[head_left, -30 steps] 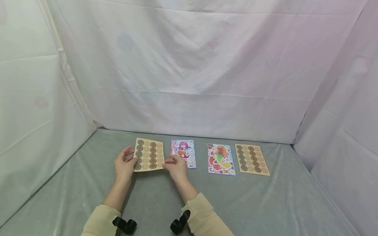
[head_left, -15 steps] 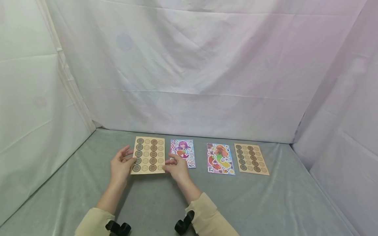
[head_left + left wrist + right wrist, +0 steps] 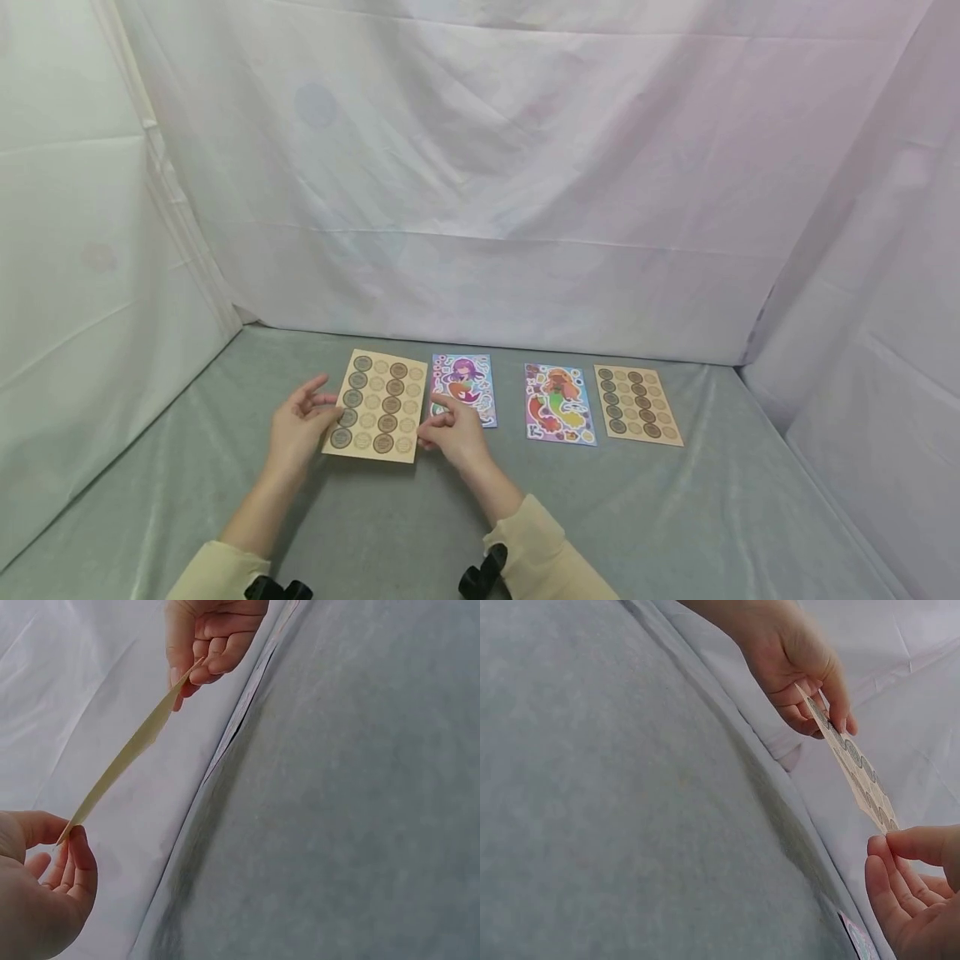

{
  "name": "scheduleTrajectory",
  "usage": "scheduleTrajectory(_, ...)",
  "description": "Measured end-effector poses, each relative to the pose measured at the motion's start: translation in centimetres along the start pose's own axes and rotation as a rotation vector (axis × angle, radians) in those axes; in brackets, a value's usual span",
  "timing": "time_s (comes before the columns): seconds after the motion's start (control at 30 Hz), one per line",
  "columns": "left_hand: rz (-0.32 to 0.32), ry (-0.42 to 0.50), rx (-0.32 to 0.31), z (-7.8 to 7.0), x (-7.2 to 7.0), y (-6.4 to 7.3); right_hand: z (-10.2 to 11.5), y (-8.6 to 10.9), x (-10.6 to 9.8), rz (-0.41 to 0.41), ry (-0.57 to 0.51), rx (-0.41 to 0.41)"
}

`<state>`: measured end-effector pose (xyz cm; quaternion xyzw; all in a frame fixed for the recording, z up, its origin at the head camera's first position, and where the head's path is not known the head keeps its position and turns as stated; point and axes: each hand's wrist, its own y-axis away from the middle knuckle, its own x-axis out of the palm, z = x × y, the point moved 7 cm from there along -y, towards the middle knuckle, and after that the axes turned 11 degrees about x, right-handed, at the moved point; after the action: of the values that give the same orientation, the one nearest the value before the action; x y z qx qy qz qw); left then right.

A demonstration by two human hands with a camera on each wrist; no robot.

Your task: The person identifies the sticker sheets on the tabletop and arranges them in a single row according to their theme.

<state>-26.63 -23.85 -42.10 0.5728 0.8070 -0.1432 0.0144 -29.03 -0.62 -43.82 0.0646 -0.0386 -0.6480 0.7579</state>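
Observation:
A tan sheet of round stickers [image 3: 377, 407], with columns of dark and pale circles, is held up between both hands, tilted, over the grey cloth. At its left edge the left hand [image 3: 296, 427] pinches it between thumb and index finger. The right hand [image 3: 459, 435] pinches the opposite edge near the lower corner. In the left wrist view the sheet [image 3: 124, 757] appears almost edge-on and slightly bowed, raised off the cloth. Printed circles on the sheet [image 3: 855, 769] show in the right wrist view. Behind the right hand lies a purple-haired mermaid sticker sheet [image 3: 476, 383], partly covered by its fingers.
Further right on the grey cloth [image 3: 675, 517] lie a second colourful mermaid sticker sheet [image 3: 560, 404] and another tan sheet of round stickers [image 3: 639, 403]. White curtains [image 3: 487, 167] enclose the back and both sides. Black wrist straps [image 3: 483, 571] sit over pale yellow sleeves [image 3: 551, 554].
Both hands have brought the tan sticker sheet a little nearer and turned it slightly clockwise. Its earlier bend has flattened out. The sheets lying on the cloth have stayed put.

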Motion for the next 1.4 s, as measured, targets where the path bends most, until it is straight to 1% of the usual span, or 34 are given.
scheduleTrajectory(0.23, 0.075, 0.005, 0.009, -0.2, -0.2, 0.6, 0.0, 0.6, -0.1, 0.03, 0.039, 0.0)
scheduleTrajectory(0.4, 0.146, -0.021, 0.038, -0.5, -0.4, 0.9, 0.1, 1.4, 0.0, 0.083, 0.032, 0.003)
scheduleTrajectory(0.6, 0.212, -0.047, 0.042, -0.5, -0.6, 1.3, 0.2, 2.4, 0.3, 0.134, 0.033, 0.02)
scheduleTrajectory(0.87, 0.313, -0.076, 0.102, -0.7, -0.6, 1.6, 0.0, 3.4, 0.5, 0.142, 0.043, 0.037)
scheduleTrajectory(1.03, 0.382, -0.072, 0.138, -0.7, -0.8, 1.7, -0.2, 4.2, 0.8, 0.156, 0.043, 0.051)
scheduleTrajectory(1.1, 0.413, -0.056, 0.147, -0.6, -0.8, 1.8, -0.3, 4.4, 1.0, 0.168, 0.027, 0.047)
scheduleTrajectory(1.23, 0.482, -0.028, 0.143, -0.1, -0.9, 2.1, -0.7, 4.5, 1.1, 0.176, 0.004, 0.043)
scheduleTrajectory(1.4, 0.547, -0.006, 0.141, 0.6, -1.0, 2.3, -1.1, 4.8, 1.2, 0.168, 0.01, 0.044)
